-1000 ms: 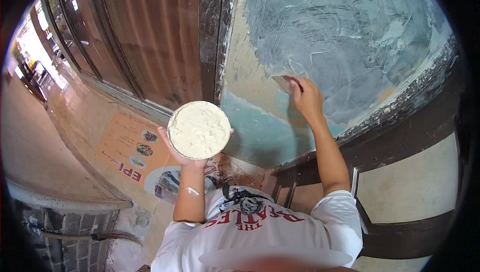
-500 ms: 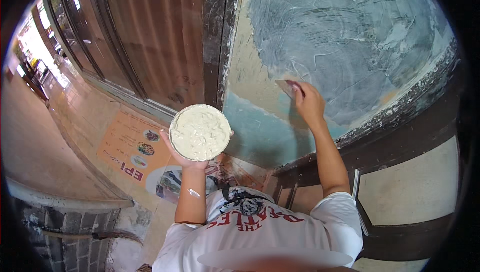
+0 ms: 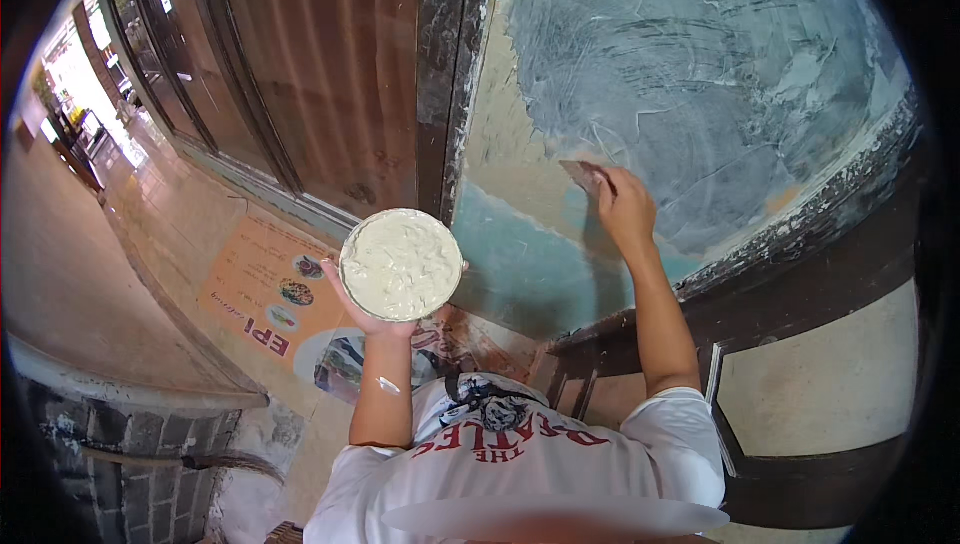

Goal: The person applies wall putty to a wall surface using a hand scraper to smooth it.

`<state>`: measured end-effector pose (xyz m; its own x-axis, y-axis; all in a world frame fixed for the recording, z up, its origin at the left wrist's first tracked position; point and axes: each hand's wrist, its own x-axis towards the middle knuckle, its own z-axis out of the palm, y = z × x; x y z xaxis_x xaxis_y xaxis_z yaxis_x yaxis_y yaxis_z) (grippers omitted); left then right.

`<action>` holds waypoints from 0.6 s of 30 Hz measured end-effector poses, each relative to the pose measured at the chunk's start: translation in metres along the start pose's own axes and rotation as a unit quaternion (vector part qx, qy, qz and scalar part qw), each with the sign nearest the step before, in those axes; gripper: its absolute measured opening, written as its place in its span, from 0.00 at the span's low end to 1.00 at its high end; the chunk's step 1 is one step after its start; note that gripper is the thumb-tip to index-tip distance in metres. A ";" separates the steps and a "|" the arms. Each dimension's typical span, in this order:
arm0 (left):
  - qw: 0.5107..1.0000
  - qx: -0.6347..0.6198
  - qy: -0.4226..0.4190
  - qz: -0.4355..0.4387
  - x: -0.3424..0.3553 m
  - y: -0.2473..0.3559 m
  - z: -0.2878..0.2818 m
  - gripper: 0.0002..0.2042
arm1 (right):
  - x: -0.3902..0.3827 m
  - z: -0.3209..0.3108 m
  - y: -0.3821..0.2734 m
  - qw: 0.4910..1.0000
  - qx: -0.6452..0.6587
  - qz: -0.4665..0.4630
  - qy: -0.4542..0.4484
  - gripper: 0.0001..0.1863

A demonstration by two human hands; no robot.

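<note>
My left hand point(image 3: 362, 318) is wrapped around a round tub of cream-coloured putty point(image 3: 400, 264), holding it from beneath and the side. The putty fills it nearly to the rim, its surface lumpy and wet. My right hand point(image 3: 630, 210) grips a small putty knife point(image 3: 582, 175) by the handle, largely hidden in the fingers. Its thin blade points up and left at the wall point(image 3: 640, 94), near where the grey smeared coat meets a beige patch. Whether the blade touches the wall I cannot tell. A white smear marks my left forearm.
Left of the wall stands a dark wooden frame point(image 3: 445, 74) with brown glass panes point(image 3: 315, 64). An orange printed banner point(image 3: 262, 279) lies on the floor below. Dark-framed pale panels point(image 3: 820, 374) are at the right, and a grey block structure point(image 3: 150, 474) at lower left.
The putty knife has turned slightly in my right hand, showing more of its blade face. The surroundings have shifted a little to the right in view. My left hand still holds the tub.
</note>
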<state>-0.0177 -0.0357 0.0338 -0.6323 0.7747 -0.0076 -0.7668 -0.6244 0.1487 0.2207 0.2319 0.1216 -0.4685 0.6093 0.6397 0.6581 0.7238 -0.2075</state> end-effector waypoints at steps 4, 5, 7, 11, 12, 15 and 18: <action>1.000 -0.011 -0.018 0.009 -0.002 -0.001 0.000 0.43 | -0.004 -0.005 -0.008 0.999 0.037 -0.015 0.014 0.08; 1.000 -0.012 -0.019 0.007 -0.002 -0.002 0.001 0.43 | -0.009 -0.003 -0.006 0.999 0.035 -0.014 0.015 0.08; 0.998 -0.034 -0.056 -0.011 -0.003 -0.004 0.003 0.42 | -0.021 0.011 0.003 0.999 0.019 -0.016 -0.028 0.08; 0.996 -0.040 -0.073 -0.021 -0.004 -0.004 0.003 0.42 | -0.022 0.015 0.005 0.998 -0.008 -0.001 -0.062 0.08; 0.995 -0.045 -0.088 -0.022 -0.004 -0.005 0.004 0.42 | -0.015 0.010 0.004 0.999 -0.001 -0.004 -0.032 0.08; 0.989 -0.055 -0.135 -0.035 -0.003 -0.007 0.006 0.42 | 0.005 -0.014 -0.004 1.000 0.019 -0.007 0.016 0.08; 0.988 -0.064 -0.130 -0.046 -0.001 -0.011 0.010 0.42 | 0.018 -0.046 -0.017 0.995 0.038 -0.055 0.072 0.08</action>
<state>-0.0075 -0.0290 0.0422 -0.5223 0.8178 0.2417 -0.8378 -0.5449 0.0334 0.2283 0.2157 0.1709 -0.4426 0.4765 0.7596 0.5586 0.8092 -0.1821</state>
